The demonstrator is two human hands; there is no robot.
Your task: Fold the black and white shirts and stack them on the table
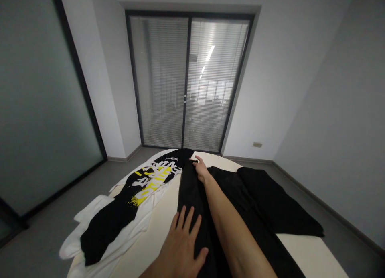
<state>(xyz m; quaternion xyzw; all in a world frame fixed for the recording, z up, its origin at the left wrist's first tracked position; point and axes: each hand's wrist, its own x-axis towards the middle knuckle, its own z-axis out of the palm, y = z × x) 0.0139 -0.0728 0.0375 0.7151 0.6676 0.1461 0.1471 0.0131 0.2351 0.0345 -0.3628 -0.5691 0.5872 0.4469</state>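
Note:
Black trousers [190,189] lie lengthwise on the pale table, one narrow leg stretched away from me. My left hand [187,240] rests flat on the near part of that leg, fingers spread. Farther off, my right hand [201,169] touches the leg's far end, its index finger stretched out and apart from the finger below it. The right forearm crosses over the trousers and hides part of them. More black cloth [233,189] spreads to the right of that forearm; where it joins the trousers is hard to make out.
A black and white garment with yellow and white lettering [150,181] lies along the table's left side, its white part over the edge. At right is a folded black garment [279,205]. The rounded pale table [306,254] stands before a glass door with blinds [162,89].

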